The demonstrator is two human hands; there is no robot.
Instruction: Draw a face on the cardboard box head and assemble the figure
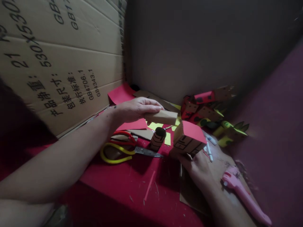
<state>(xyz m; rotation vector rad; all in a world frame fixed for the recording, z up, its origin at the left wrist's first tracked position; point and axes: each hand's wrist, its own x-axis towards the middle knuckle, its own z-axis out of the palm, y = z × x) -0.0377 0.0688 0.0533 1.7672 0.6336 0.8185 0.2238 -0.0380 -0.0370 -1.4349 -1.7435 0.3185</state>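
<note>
My left hand (139, 109) is closed around one end of a small plain cardboard block (165, 117), held above the red surface. Lower and to the right, my right hand (195, 164) grips a small cardboard house (188, 142) from below. Its top is red paper, and black window-like lines mark its front. A cardboard tube (157, 138) with black lines stands upright between the hands, apart from both. Scissors (132, 151) with one yellow and one red handle lie to the left of the tube, blades pointing right.
A large printed carton (59, 56) rises on the left. Red paper (121, 93) and yellow paper (167, 138) lie behind the hands. Several red and yellow cardboard figures (203, 110) stand at the back right. Markers (209, 151) and a pink glue gun (246, 195) are on the right.
</note>
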